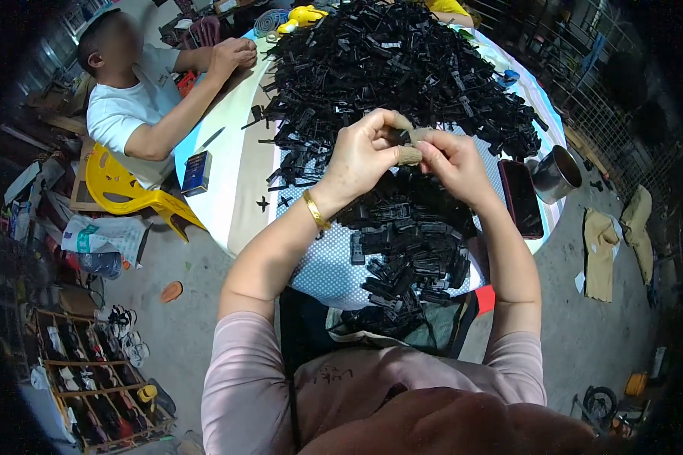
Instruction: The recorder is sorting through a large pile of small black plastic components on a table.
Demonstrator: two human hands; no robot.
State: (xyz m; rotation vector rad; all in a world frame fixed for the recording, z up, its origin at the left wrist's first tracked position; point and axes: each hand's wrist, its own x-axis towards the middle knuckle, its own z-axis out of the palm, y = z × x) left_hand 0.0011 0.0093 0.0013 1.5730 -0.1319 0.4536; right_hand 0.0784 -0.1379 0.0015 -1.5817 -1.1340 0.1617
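Observation:
Over the table, my left hand (pixel 360 155) and my right hand (pixel 455 163) meet, fingertips pinched close together. Tan fabric finger covers (pixel 410 155) wrap some fingertips. Whatever small piece lies between them is mostly hidden; only a dark bit shows. Beyond my hands rises a big heap of small black plastic parts (pixel 372 68), which look like clips or buckles. A smaller group of the same black parts (pixel 410 243) lies below my hands, reaching the near table edge and a cloth there.
A smartphone (pixel 522 199) and a metal cup (pixel 558 174) stand at the table's right edge. On the left are a small dark-blue box (pixel 196 173) and a knife (pixel 214 138). Another person (pixel 136 98) sits at the left on a yellow plastic chair (pixel 121 186).

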